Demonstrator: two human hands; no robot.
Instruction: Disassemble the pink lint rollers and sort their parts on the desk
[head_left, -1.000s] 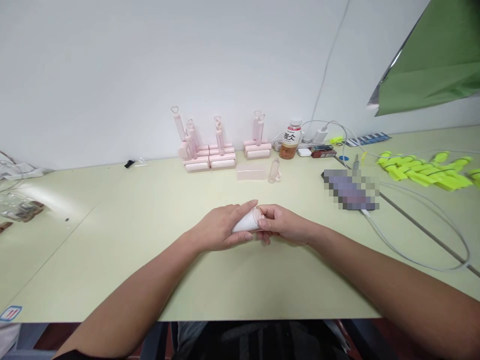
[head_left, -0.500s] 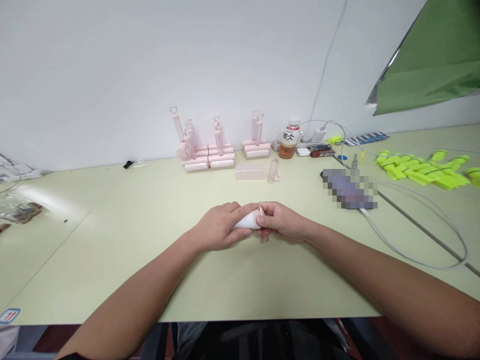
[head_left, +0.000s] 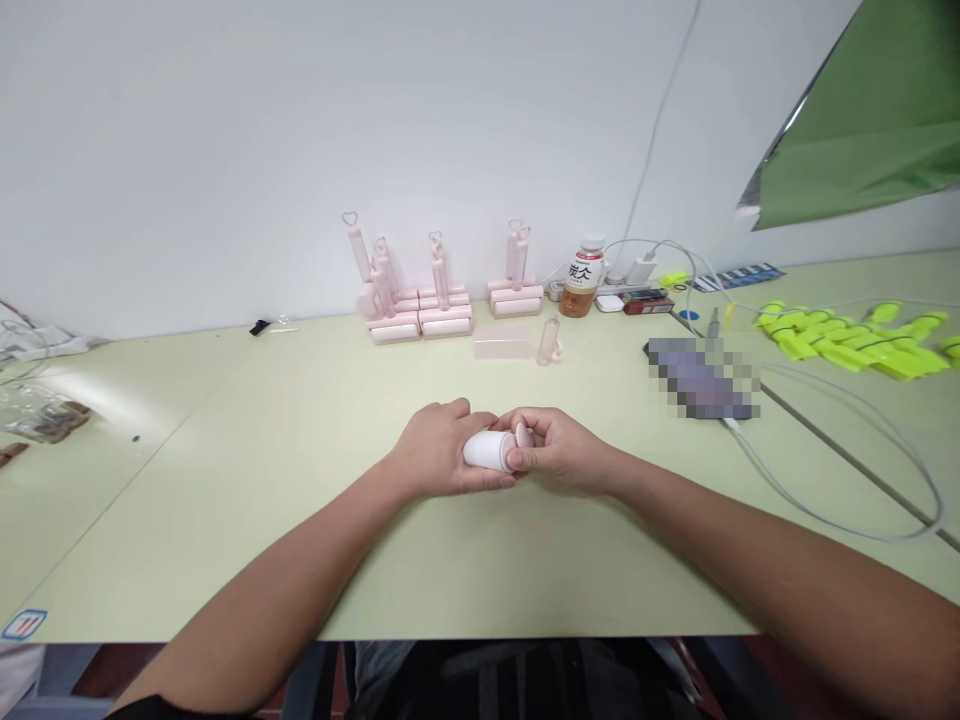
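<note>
A white lint roller roll lies across my left hand, whose fingers and thumb wrap round it. Its near-right end shows a pale pink rim. At that end my right hand pinches a small pale pink round piece between thumb and fingers. The thumb of this hand touches the roll's end, and its curled fingers hide part of the contact. Both hands are just above the front half of the table. Beyond them rest a clear pink plastic cover and a small clear pink handle part.
Several pink lint rollers with upright handles line the wall. Right of them are a drink bottle, a phone with a white charging cable, and bright yellow pieces. A pale green table spans the view.
The white roll has turned so more of its side shows. The pink round piece now shows apart from the roll's rim, in my right fingers. My left thumb extends further right beneath the roll.
</note>
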